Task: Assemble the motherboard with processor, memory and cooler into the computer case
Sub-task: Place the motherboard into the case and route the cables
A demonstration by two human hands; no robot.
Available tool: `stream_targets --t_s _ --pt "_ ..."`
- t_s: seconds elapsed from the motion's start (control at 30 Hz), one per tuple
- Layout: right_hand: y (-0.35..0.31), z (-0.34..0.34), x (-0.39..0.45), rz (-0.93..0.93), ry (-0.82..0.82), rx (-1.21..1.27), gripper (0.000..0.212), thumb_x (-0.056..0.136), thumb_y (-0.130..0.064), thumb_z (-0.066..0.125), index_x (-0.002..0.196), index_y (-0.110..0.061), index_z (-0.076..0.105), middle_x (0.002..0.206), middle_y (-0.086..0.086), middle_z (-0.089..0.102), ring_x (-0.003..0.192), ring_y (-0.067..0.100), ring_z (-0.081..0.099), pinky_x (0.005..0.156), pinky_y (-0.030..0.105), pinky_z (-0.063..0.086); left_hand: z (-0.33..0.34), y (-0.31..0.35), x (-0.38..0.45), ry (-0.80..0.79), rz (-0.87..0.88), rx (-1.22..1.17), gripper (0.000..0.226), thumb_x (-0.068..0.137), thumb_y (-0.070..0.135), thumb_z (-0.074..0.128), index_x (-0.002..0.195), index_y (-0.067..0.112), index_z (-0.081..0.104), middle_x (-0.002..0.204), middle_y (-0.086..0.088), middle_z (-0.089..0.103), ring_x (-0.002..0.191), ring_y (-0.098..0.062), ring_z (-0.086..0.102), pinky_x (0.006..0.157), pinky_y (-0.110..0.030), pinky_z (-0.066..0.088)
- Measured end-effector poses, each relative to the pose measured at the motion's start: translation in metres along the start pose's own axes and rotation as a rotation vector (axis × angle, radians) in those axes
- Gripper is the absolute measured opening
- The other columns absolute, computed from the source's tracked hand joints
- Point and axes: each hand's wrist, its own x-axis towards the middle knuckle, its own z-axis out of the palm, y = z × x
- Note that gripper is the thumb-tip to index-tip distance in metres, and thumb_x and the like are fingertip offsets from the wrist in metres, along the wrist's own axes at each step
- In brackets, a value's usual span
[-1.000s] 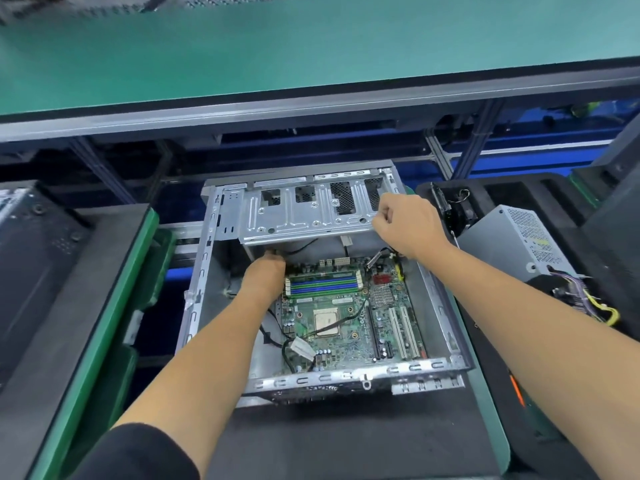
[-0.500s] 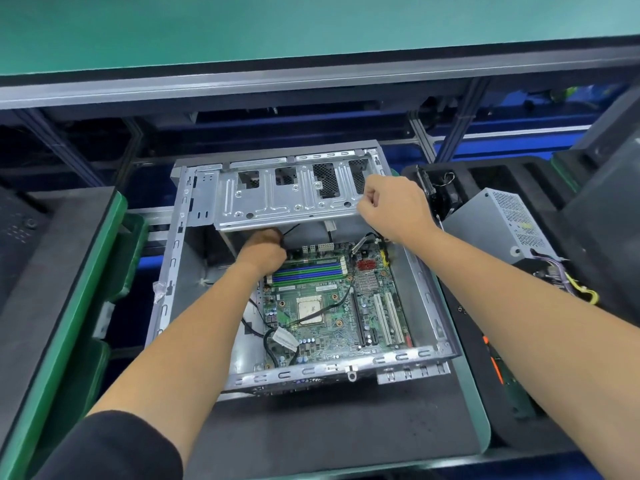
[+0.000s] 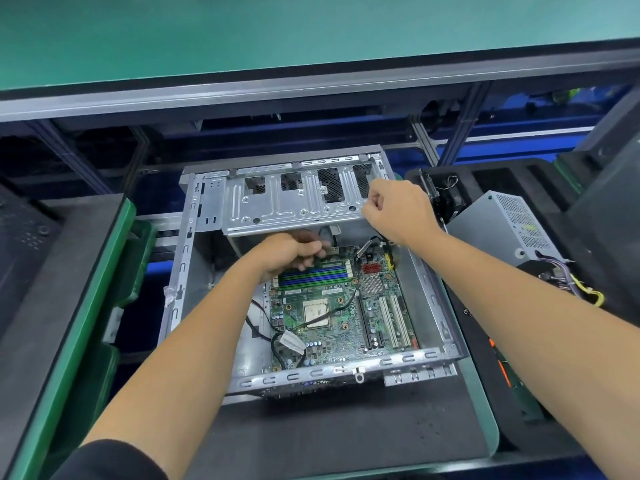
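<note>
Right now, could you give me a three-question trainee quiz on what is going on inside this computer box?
1. True or false: a cooler already covers the processor on the motherboard.
2. Which hand grips the edge of the raised drive cage? A) left hand B) right hand
3. Fill in: the grey power supply lies to the ___ of the computer case.

Key: 1 false, the processor is bare with a black cable across it. 2 B; the left hand works at cables under the cage, by the memory slots. 3 right.
</note>
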Motion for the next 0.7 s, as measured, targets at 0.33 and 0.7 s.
stream_targets --t_s 0.33,0.7 --pt "0.001 0.001 0.000 -0.018 0.022 -0.014 0.014 0.084 -0.019 0.054 0.075 -0.009 0.056 0.063 0.005 0.060 0.062 0.025 0.053 0.050 0.027 0.030 0.021 0.015 -0.021 -0.561 0.175 -0.365 0.042 0.087 -0.007 0.052 0.127 0.001 0.055 0.116 -0.011 0.065 0.094 -0.016 0.066 0.081 -0.021 0.053" --pt "0.002 0.000 0.000 -0.013 0.017 0.001 0.014 0.083 -0.018 0.053 0.074 -0.009 0.056 0.062 0.005 0.059 0.063 0.025 0.054 0.055 0.029 0.038 0.004 0.011 -0.025 -0.352 -0.054 -0.053 0.043 0.081 -0.015 0.060 0.118 0.006 0.058 0.113 -0.013 0.058 0.079 -0.021 0.068 0.069 -0.027 0.057"
